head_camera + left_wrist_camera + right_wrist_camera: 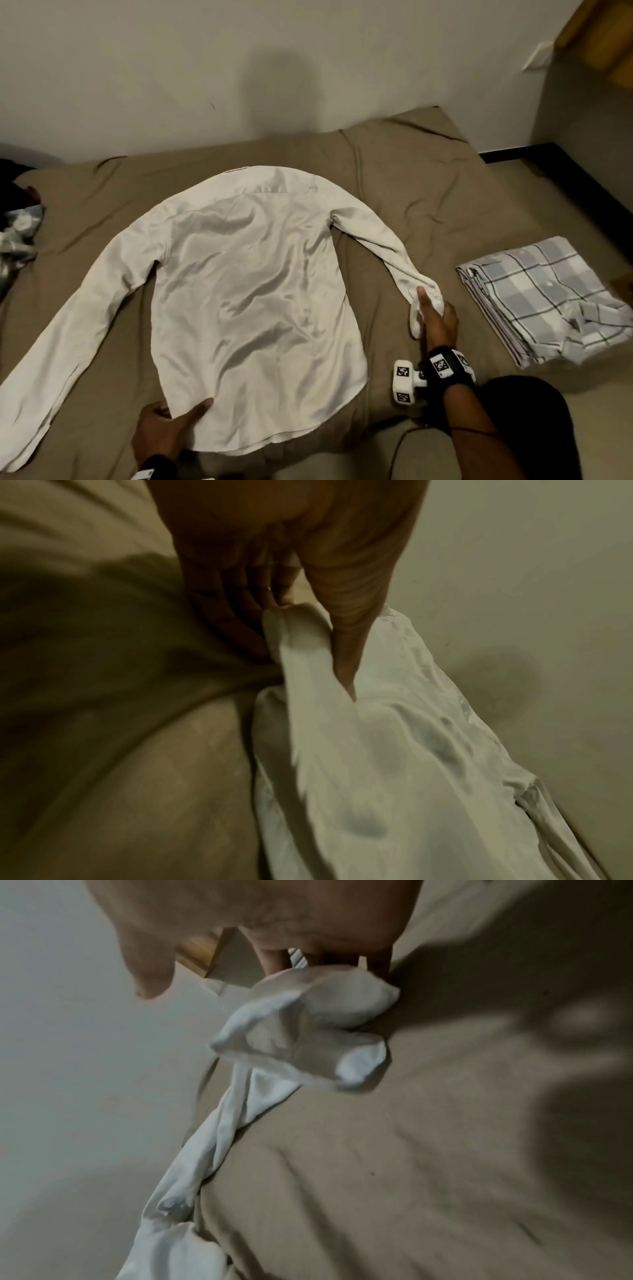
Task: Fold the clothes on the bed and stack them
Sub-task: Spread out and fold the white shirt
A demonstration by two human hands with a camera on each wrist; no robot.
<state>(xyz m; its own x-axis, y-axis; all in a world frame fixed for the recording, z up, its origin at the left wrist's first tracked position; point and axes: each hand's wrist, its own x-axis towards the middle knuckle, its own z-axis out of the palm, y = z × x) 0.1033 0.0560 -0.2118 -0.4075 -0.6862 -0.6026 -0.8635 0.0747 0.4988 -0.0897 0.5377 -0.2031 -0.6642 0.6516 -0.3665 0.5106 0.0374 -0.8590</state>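
While the left hand [161, 431] pinches the near hem corner of the white long-sleeved button shirt [253, 301], thumb on top of the cloth and fingers curled beneath, the shirt lies spread back-up across the middle of the bed [411, 178], which is covered in a tan wrinkled sheet. The right hand [438, 318], wearing a black wrist strap with a white marker cube [404, 380], grips the bunched cuff of the shirt's right sleeve [373, 236], lifted just off the sheet. The other sleeve stretches toward the near left edge. A folded grey-and-white plaid shirt [544, 294] rests at the bed's right edge. Crumpled patterned cloth [17, 233] sits at the far left edge.
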